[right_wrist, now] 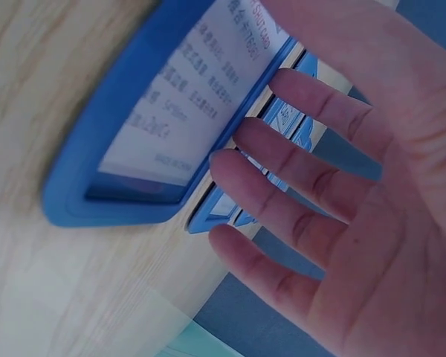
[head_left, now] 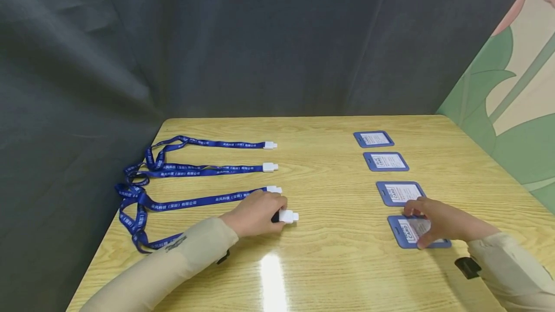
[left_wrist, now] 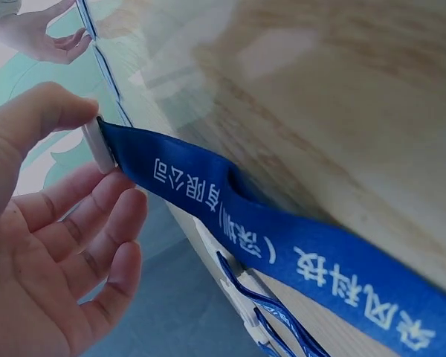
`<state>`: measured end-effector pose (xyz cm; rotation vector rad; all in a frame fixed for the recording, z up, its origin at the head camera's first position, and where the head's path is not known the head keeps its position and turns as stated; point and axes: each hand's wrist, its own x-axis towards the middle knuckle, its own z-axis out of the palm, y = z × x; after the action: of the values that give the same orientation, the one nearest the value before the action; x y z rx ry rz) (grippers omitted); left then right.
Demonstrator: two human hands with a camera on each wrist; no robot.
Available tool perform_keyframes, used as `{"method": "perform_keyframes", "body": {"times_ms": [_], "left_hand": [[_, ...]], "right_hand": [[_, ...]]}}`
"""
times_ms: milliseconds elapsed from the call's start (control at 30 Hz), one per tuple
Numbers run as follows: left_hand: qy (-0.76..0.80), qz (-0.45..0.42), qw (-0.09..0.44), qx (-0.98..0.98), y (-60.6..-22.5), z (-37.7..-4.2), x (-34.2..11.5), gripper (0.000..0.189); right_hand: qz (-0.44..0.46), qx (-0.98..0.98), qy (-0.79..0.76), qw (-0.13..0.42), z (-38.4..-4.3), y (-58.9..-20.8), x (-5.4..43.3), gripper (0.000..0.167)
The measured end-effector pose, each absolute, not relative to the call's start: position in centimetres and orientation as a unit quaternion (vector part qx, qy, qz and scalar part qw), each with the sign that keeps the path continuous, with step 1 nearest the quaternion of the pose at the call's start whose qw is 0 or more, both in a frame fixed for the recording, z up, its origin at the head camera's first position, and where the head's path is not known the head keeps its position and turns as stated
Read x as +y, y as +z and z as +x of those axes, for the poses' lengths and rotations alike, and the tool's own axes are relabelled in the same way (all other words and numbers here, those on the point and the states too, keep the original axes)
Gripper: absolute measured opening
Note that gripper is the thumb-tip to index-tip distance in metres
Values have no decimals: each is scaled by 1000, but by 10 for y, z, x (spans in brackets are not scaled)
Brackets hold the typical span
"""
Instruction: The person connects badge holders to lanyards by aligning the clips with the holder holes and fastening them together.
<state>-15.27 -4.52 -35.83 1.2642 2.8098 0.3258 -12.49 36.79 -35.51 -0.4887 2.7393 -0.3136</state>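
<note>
My left hand (head_left: 260, 212) pinches the white buckle (left_wrist: 99, 146) of the nearest blue lanyard, thumb on one side and fingers on the other. White lettering runs along the lanyard's strap (left_wrist: 201, 178), which trails back to the left. On the right, my right hand (head_left: 442, 219) reaches over the nearest blue ID card holder (head_left: 399, 232), gripping it across its width, with the thumb at the near edge and the fingers at the far edge. The holder lies flat on the table, and its printed card (right_wrist: 186, 97) shows through the window; the hand covers part of it.
Beyond the left hand, three more blue lanyards (head_left: 234, 168) lie in a row, their loops tangled at the left. Three more ID card holders (head_left: 401, 192) are lined up behind the nearest one. A dark cloth (head_left: 277, 42) hangs behind the wooden table (head_left: 329, 273).
</note>
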Motion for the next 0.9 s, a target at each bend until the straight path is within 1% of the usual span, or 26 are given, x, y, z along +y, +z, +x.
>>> {"method": "perform_keyframes", "body": {"times_ms": [167,400,900], "left_hand": [[104,406,20,908,-358,-154,-42,20],[109,398,33,910,-357,-154,-38,21],[100,411,8,906,-361,-154,-29,20]], "right_hand": [[-174,964,-108,171,-125,-354,366,60],[-172,964,-106,176,-127,-352,364,59],[-160,963,-103,191,-128,-351,361,63]]}}
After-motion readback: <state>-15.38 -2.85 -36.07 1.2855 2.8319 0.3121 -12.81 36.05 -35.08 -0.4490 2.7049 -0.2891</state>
